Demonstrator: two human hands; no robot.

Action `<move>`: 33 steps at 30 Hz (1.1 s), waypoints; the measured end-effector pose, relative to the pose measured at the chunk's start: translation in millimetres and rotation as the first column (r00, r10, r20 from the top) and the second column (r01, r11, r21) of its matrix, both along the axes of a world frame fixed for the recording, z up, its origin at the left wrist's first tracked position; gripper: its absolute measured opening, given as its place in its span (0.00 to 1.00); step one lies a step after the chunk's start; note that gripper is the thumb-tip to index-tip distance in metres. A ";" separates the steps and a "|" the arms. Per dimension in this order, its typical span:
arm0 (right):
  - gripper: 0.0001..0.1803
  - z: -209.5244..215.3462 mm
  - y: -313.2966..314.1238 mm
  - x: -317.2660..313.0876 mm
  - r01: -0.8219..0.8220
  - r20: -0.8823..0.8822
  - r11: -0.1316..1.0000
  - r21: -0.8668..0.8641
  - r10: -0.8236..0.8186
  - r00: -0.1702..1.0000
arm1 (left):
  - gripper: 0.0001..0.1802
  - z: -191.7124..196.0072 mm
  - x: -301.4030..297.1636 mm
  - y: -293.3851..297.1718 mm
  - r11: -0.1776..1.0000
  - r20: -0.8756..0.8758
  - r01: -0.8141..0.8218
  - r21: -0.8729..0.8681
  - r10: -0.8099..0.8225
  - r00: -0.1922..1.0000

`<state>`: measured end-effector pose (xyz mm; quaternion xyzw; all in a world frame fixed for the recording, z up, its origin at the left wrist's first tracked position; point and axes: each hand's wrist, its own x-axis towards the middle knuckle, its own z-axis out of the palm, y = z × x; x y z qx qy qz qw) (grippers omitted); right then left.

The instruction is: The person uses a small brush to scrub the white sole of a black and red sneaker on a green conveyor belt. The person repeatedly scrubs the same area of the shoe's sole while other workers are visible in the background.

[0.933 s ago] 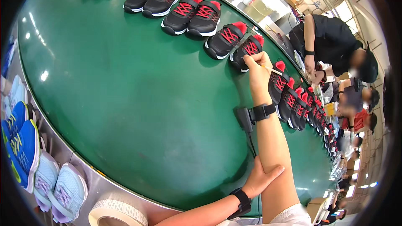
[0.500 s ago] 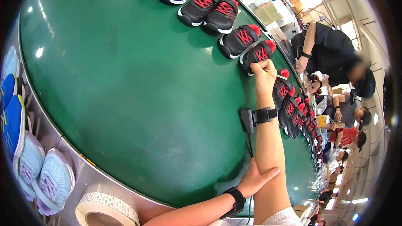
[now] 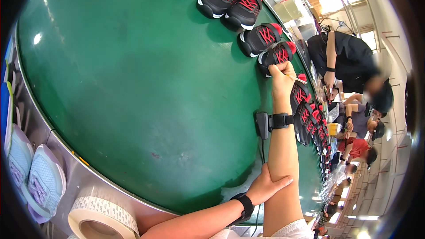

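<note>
My right hand point(image 3: 282, 77) is stretched out over the far right of the green surface, its fingers pinched on a thin pale stick point(image 3: 300, 79). Whether the stick is a pen or a brush I cannot make out. Right by the fingers stands a black sneaker point(image 3: 276, 55) with red laces and a black strap; my hand covers part of it. Its mate point(image 3: 260, 40) stands just to the left. Lower down, my left hand point(image 3: 265, 186) is wrapped round my right forearm point(image 3: 283, 168) near the elbow.
More black-and-red sneakers point(image 3: 230, 2) line the green conveyor belt's point(image 3: 146, 102) far edge. Light blue shoes point(image 3: 46, 179) and a roll of labels point(image 3: 104, 217) sit at the near left. A co-worker in black point(image 3: 354, 57) stands beyond the belt, with other people farther off.
The black sneakers at the top have shifted right in the picture, and the light blue shoes and label roll left. My hands keep nearly the same pose. The co-worker's arm has lowered.
</note>
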<state>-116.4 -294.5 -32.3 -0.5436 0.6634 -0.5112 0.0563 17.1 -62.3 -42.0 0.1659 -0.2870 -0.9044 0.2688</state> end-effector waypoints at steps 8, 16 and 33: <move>0.11 0.3 6.8 -4.0 0.004 0.007 1.000 -0.020 -0.004 1.000 | 0.45 -0.7 2.9 0.8 0.999 -0.031 0.023 0.026 -0.022 0.999; 0.11 -0.1 14.1 -12.3 0.028 -0.051 1.000 0.009 -0.028 0.998 | 0.44 -3.1 3.4 2.1 0.998 -0.020 0.063 -0.003 -0.063 0.998; 0.10 12.8 -18.6 42.0 -0.058 0.106 0.997 0.046 0.053 0.993 | 0.47 4.4 4.9 -11.0 0.999 -0.075 -0.041 0.011 0.042 0.996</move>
